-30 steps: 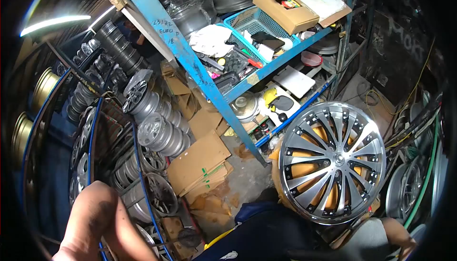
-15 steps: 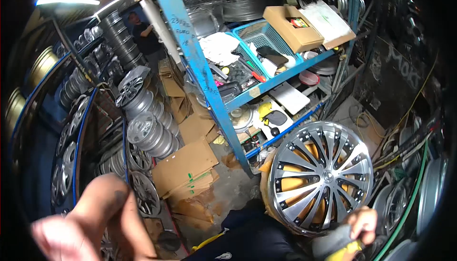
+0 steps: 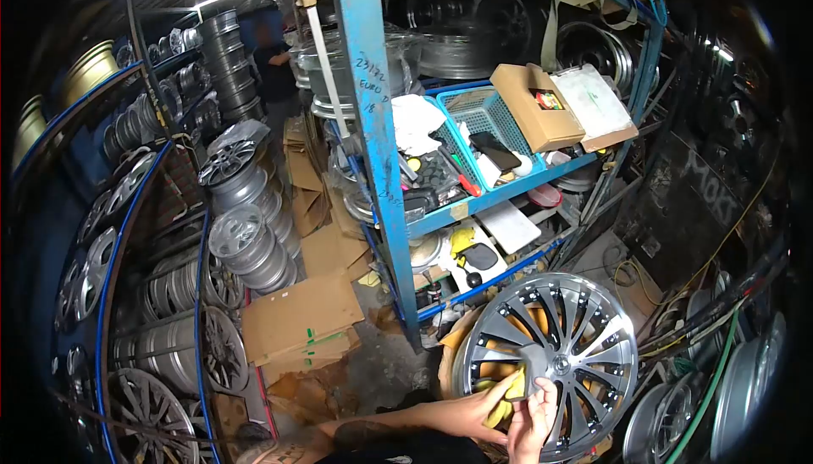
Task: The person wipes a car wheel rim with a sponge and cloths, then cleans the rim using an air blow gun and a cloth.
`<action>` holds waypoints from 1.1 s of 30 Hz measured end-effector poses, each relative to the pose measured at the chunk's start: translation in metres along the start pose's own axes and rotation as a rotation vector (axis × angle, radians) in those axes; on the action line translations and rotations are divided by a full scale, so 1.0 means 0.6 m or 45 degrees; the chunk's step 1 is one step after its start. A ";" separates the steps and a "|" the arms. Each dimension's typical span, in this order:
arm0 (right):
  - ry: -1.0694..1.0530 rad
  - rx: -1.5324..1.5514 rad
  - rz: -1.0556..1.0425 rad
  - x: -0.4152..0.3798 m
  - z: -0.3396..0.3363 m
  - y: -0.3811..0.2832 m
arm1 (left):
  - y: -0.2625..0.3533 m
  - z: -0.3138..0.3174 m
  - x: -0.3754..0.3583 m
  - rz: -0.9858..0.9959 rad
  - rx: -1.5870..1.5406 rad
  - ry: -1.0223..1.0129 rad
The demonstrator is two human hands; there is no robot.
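Note:
A large multi-spoke wheel rim (image 3: 593, 341) with a shiny lip stands tilted in front of me, orange-brown material behind its spokes. In front of its lower left part, both my hands meet at a grey and yellow glove (image 3: 533, 362). My left hand (image 3: 474, 413) reaches in from the left and grips its yellow part. Beside it, my right hand (image 3: 535, 417) pinches the grey part with bent fingers. A similar yellow and grey item (image 3: 474, 252) lies on the lower shelf.
Behind the rim stands a blue metal shelf (image 3: 385, 151) with blue baskets (image 3: 491, 108) and a cardboard box (image 3: 538, 108). Flattened cardboard (image 3: 301, 316) lies on the floor to the left. Stacked rims (image 3: 250, 248) line the left, and a person (image 3: 275, 62) is at the back.
My left hand has come from the far left to the glove. My right hand has moved left and up with the glove, now before the rim. The view has shifted.

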State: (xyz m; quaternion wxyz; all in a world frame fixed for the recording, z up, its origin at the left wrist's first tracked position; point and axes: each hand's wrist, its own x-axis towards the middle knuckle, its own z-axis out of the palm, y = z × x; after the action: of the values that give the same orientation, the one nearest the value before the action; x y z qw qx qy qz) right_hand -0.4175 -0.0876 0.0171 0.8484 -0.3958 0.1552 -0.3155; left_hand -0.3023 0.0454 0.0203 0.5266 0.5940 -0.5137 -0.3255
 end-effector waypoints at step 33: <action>0.073 -1.156 0.457 -0.020 -0.101 -0.127 | -0.024 -0.016 0.066 0.012 -0.155 0.230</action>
State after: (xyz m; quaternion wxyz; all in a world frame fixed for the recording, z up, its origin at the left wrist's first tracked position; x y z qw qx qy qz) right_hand -0.4892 -0.1516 0.0371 0.6263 -0.6840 0.3663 -0.0756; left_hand -0.2793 0.0095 0.0145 0.6073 0.5854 -0.4462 -0.2990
